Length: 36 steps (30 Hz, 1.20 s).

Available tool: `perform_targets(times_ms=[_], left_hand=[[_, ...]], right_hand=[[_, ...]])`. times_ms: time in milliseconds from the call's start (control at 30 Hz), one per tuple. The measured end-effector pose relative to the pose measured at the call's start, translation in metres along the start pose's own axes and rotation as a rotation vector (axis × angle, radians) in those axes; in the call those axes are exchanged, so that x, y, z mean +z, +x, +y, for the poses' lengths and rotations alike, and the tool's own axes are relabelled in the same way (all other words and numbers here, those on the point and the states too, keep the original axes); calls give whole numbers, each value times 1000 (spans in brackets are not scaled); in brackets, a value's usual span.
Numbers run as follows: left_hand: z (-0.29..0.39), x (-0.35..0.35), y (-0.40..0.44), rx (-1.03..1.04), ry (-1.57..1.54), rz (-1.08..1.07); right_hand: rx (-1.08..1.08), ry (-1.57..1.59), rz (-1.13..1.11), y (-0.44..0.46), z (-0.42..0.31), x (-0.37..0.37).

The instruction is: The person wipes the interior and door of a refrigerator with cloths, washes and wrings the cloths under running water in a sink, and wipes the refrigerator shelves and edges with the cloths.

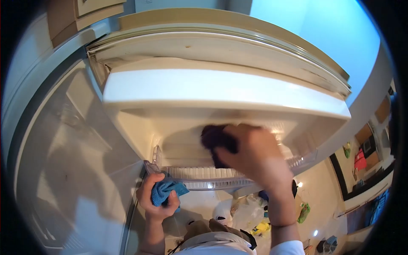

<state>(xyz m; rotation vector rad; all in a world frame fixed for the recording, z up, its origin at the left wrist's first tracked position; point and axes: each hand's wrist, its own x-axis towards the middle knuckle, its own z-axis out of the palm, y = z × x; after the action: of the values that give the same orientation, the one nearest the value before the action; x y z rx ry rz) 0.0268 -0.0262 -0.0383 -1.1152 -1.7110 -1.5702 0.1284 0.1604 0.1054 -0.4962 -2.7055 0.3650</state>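
A dark purple cloth is bunched in my right hand, which presses it against the cream inner wall of an open refrigerator door. Beneath the cloth, a clear ribbed plastic shelf runs across the door. At the shelf's left end, my left hand is closed around a folded blue cloth, its fingertips close to the shelf's clear edge. The fingertips of my right hand are partly hidden by the purple cloth.
The refrigerator's interior wall curves along the left. Below, plastic bags, a yellow item and a green item lie on the floor. A dark-framed opening stands at the right.
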Motion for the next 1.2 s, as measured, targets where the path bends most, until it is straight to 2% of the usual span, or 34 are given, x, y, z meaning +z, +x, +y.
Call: perform_targets(times_ms=[67,133,167,233,267,367,433,500,567,633,700,767,800,867,900,933,1000,1033,1067,1133,1200], left_hand=[[-5,3,2,-27,3,-9],[-8,6,6,-31,8,-30],[-10,7,6,-66,-12,-39],[-1,-10,0,-41,38,-31],[-1,-11,0,-17,76,-32],[-4,-11,0,-50,41,-33],[-3,-15,1,-62,19,-28],[0,-23,5,-101,13,-125],[-4,-22,8,-83,7,-112],[-5,-24,11,-64,-5,-103],[-5,-25,17,-94,-47,-108],[-11,-30,17,-77,-59,-89],[-12,-30,18,-58,-68,-82],[-17,-32,16,-74,-81,-97],[-17,-27,14,-83,-95,-117],[-19,-28,15,-81,-96,-120],[-23,-28,19,-12,-35,-82],[-24,-27,19,-11,-36,-94],[-24,-25,19,-17,-26,-74],[-20,-19,11,-27,-12,-72],[-23,-21,0,-106,-39,-177]], right_hand=[[-142,-62,-254,17,-8,31],[-341,-151,-212,34,-17,56],[-344,-146,-212,42,-25,62],[-532,-164,-38,39,-53,69],[-537,-163,-38,38,-54,73],[-531,-236,70,39,-56,80],[-538,-290,20,40,-63,80],[-541,-343,-22,41,-72,75],[-395,-420,-283,45,-72,67],[-273,-645,-426,44,-66,32],[-137,-177,-318,38,-34,12],[46,234,-391,30,-27,-16],[44,230,-397,24,-28,-22],[189,169,-208,5,-30,-27],[-56,-150,-64,-8,-17,-17],[-53,-149,-62,-11,-21,-12],[-183,-375,-31,-12,-28,-3],[-139,-227,-198,-8,-28,-4],[-129,-217,-201,-1,-25,-5],[-172,76,-435,11,-12,-7],[-143,144,-515,16,-5,2]])
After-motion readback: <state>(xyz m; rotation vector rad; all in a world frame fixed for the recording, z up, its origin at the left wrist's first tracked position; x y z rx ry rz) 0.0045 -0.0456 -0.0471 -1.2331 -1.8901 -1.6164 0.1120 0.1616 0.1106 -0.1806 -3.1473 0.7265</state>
